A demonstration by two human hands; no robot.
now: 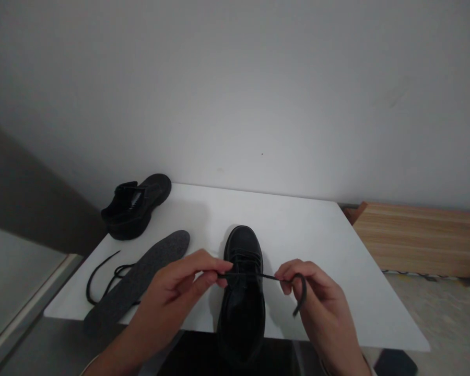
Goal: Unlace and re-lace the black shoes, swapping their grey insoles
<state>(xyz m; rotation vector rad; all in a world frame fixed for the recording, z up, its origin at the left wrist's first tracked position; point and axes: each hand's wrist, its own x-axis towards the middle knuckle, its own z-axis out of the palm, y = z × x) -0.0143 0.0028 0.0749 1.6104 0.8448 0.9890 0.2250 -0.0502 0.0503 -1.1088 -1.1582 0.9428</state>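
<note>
In my head view, the shoe (245,297) sits between my hands, its long axis running straight away from me, toe outward, heel toward me and reaching past the near edge of the table (317,240). My left hand (180,287) is the nearer of the two: its thumb and fingertips, pinched on the lace (269,277), come over the shoe's left side. My right hand (317,297) is off to the shoe's right, with a strip of bare table between; its thumb and fingers are also closed on the lace, and the free end curls out and hangs down by my thumb. Between the two grips the lace runs nearly straight and looks taut, crossing the shoe's axis almost squarely, just on my side of the laced rows. To the left of my left hand the insole (137,279) lies aslant, partly behind my wrist, with a loose lace (87,292) showing beyond it. Farther out on that side, well apart from both hands, is the other shoe (135,209).
</note>
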